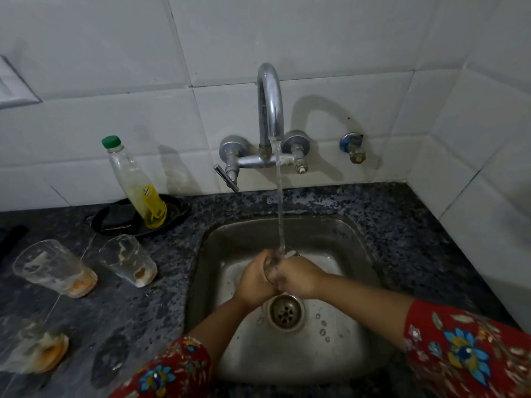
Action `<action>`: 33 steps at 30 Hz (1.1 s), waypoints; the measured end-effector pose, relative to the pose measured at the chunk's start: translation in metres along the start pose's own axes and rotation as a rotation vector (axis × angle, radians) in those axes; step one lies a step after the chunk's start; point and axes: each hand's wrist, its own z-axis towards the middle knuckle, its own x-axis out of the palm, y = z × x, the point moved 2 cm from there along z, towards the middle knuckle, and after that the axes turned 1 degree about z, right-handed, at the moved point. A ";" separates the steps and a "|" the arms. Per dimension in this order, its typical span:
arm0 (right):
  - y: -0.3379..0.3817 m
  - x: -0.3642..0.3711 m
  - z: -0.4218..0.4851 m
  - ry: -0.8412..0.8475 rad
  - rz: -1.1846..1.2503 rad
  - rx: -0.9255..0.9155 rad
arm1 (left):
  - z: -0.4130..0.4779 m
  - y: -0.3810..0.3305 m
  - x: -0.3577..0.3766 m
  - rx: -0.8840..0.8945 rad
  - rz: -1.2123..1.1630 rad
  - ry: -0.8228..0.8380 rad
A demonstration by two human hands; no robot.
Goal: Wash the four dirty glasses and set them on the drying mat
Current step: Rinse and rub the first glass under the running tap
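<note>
Both hands hold one clear glass (276, 264) over the steel sink (339, 234), right under the running stream from the tap (270, 110). My left hand (255, 278) wraps its left side and my right hand (298, 275) grips it from the right; most of the glass is hidden by the fingers. Three dirty glasses with orange residue stand on the dark counter to the left: one (129, 259) nearest the sink, one (53, 268) further left, one (28, 346) at the front left.
A soap bottle (135, 182) with a green cap leans in a black dish (120, 219) behind the glasses. The drain (286, 311) lies just in front of my hands. A small wall valve (352, 147) sits right of the tap. Tiled walls close the back and right.
</note>
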 end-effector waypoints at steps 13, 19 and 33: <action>-0.018 -0.016 -0.014 0.036 -0.136 -0.070 | 0.004 0.000 -0.011 -0.032 -0.029 0.292; -0.004 -0.010 0.005 0.132 -0.108 0.043 | -0.001 -0.007 -0.004 -0.076 -0.108 0.084; -0.006 0.010 -0.015 0.018 0.207 0.109 | -0.007 -0.012 -0.017 -0.012 -0.032 0.334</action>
